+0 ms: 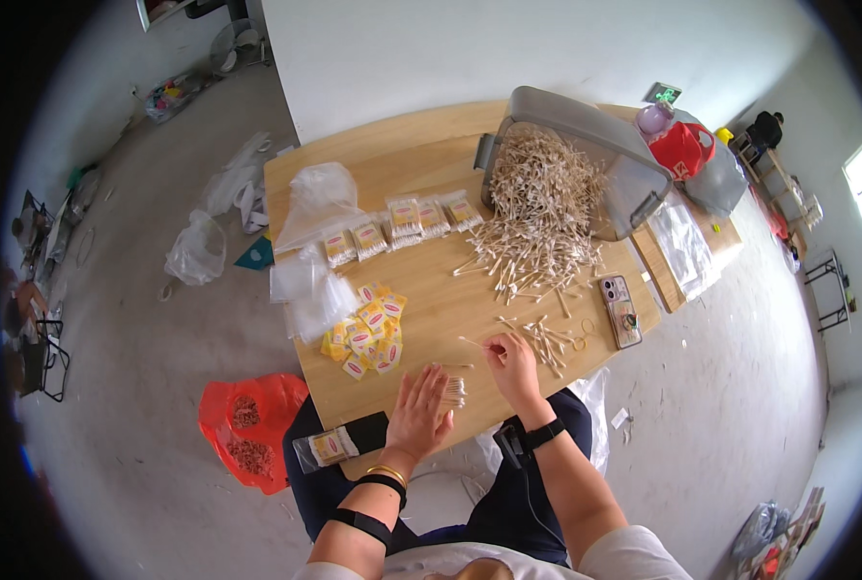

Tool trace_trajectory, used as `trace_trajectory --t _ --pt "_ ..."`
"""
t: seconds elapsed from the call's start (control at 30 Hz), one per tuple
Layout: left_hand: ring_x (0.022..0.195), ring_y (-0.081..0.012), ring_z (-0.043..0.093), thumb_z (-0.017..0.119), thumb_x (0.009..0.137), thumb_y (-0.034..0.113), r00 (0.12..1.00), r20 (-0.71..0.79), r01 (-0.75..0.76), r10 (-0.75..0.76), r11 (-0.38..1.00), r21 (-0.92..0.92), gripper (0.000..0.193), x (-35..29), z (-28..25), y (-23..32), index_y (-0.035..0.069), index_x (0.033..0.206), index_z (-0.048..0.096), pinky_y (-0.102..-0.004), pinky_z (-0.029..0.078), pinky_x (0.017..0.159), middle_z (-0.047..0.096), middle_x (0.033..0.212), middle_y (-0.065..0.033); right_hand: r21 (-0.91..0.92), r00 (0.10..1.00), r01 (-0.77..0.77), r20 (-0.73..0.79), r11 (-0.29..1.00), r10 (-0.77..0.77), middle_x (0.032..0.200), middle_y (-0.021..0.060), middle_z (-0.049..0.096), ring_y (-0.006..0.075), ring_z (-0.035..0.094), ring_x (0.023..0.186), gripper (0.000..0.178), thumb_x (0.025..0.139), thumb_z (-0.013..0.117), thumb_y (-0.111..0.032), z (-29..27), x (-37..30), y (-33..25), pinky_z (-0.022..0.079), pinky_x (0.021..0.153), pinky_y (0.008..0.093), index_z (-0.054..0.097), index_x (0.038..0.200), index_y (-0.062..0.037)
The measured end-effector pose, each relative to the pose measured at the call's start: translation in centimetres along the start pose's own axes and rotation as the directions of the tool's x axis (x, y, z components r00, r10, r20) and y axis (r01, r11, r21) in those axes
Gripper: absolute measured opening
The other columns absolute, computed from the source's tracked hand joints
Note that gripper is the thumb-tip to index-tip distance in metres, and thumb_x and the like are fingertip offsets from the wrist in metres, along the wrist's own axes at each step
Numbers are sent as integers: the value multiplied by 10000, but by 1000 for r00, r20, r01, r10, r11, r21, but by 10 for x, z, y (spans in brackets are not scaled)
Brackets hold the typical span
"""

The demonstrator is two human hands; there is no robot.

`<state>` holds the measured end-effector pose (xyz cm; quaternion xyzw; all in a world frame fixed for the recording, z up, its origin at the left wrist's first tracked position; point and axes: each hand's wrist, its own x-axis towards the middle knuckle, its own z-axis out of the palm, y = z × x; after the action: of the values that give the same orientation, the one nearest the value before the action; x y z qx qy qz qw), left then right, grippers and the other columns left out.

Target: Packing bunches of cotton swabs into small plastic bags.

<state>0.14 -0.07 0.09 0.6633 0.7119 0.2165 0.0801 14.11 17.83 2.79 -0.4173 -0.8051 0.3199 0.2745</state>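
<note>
My left hand (418,414) lies nearly flat, fingers stretched out, over a small row of cotton swabs (457,391) near the table's front edge. Part of the row is hidden under the palm. A single cotton swab (469,340) sticks out to the left from my right hand (514,371), pinched between thumb and fingertips. Just beyond the right hand is a loose scatter of cotton swabs (549,344). Yellow-and-white printed cards (371,331) lie heaped beyond the left hand. Left of that wrist, a filled swab packet (330,447) rests beside a black flat piece (367,432).
A grey plastic bin (634,179) lies tipped over, spilling a large swab heap (545,198). Filled packets (404,220) stand in a row left of it, near clear plastic bags (317,198). A phone (621,311) lies at right. On the floor at left sits a red bag (220,416).
</note>
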Motion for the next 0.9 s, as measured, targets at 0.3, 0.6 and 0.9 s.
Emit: trace_trajectory --t 0.3,0.6,0.9 --pt "1527 -283 260 552 935 358 998 66 21 -24 999 40 693 4 -4 3 47 1527 371 -534 150 1254 292 1633 -145 -53 991 -74 -113 996 68 864 122 653 239 673 771 85 830 740 -40 10 -30 13 552 708 338 701 896 -2" --pt "1530 -317 241 581 912 329 996 81 29 -30 1000 11 697 3 -5 3 40 1514 380 -542 128 1252 271 1635 -165 13 978 -170 -117 985 170 824 129 652 252 668 750 73 824 738 -54 11 -33 11 550 707 351 695 851 -2" --pt "1527 -322 243 590 910 327 996 86 32 -33 999 13 698 5 -6 4 40 1512 385 -547 133 1252 284 1626 -171 -89 981 -147 -142 985 133 842 128 647 329 624 886 76 781 728 -71 6 -30 9 510 805 423 670 818 -40"
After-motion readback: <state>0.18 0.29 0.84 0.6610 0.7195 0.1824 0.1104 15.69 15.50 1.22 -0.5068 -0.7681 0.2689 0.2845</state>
